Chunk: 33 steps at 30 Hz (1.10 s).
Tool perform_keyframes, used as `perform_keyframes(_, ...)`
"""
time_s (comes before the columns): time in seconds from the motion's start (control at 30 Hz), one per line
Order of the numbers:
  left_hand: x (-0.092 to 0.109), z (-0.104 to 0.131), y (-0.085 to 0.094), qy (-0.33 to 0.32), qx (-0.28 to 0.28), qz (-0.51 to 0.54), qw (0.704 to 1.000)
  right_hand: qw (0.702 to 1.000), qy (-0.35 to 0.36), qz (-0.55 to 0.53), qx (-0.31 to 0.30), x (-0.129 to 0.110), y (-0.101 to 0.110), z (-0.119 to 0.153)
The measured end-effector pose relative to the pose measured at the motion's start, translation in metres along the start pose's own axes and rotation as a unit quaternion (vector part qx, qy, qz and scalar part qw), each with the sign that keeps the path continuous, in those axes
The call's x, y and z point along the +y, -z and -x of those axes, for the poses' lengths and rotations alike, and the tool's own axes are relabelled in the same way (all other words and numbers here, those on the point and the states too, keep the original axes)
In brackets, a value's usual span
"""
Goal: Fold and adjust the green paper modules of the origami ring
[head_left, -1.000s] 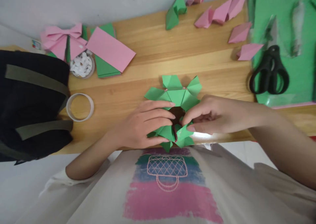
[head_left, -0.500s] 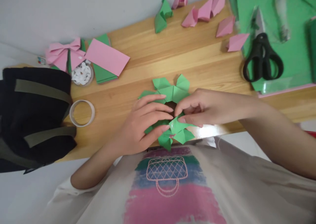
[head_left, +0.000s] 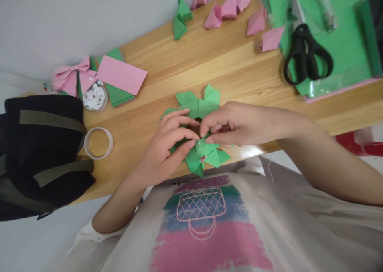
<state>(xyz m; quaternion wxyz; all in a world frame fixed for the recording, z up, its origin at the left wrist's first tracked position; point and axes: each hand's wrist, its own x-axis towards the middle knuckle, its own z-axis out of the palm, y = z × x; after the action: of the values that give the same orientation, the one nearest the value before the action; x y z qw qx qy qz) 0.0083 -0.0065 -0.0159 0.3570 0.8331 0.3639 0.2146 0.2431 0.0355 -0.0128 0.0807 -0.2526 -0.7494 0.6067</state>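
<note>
A ring of folded green paper pieces point(head_left: 200, 107) lies at the front of the wooden table, with pointed petals around its rim. My left hand point(head_left: 167, 144) grips its near left part, thumb and fingertips closing on the green paper. From the other side my right hand point(head_left: 230, 124) pinches the near inner edge of the ring between thumb and index finger. Both sets of fingertips almost meet there. Part of the ring is hidden beneath my hands.
Folded pink paper pieces point(head_left: 229, 5) and a green one point(head_left: 181, 19) lie at the back. Black-handled scissors point(head_left: 306, 56) rest on green sheets point(head_left: 344, 52) at right. At left are a tape roll point(head_left: 98, 143), a black bag point(head_left: 44, 132), a pink bow point(head_left: 73, 75) and pink paper point(head_left: 122, 74).
My view has shifted, so the table's items appear further left. The fingertips of my two hands have drawn closer together at the near edge of the green paper ring.
</note>
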Motion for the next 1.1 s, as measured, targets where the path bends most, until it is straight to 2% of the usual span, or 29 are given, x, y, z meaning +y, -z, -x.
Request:
perform_keyframes(0.3,0.000,-0.004,-0.002,0.005,0.026,-0.016,1.000,0.999,0.000,-0.052,-0.006,0.006,-0.002,0.005)
perform_keyframes(0.57,0.007,-0.007,0.000,-0.024,0.036,-0.078,0.996,0.998,-0.002,-0.057,-0.014,0.006,0.000,0.004)
perform_keyframes(0.87,0.013,-0.007,0.005,0.003,-0.021,-0.016,1.000,0.999,-0.004,-0.036,-0.016,0.007,0.001,0.002)
perform_keyframes(1.1,0.013,-0.004,0.000,0.024,0.011,-0.017,1.000,1.000,0.008,-0.006,0.016,0.006,0.000,0.002)
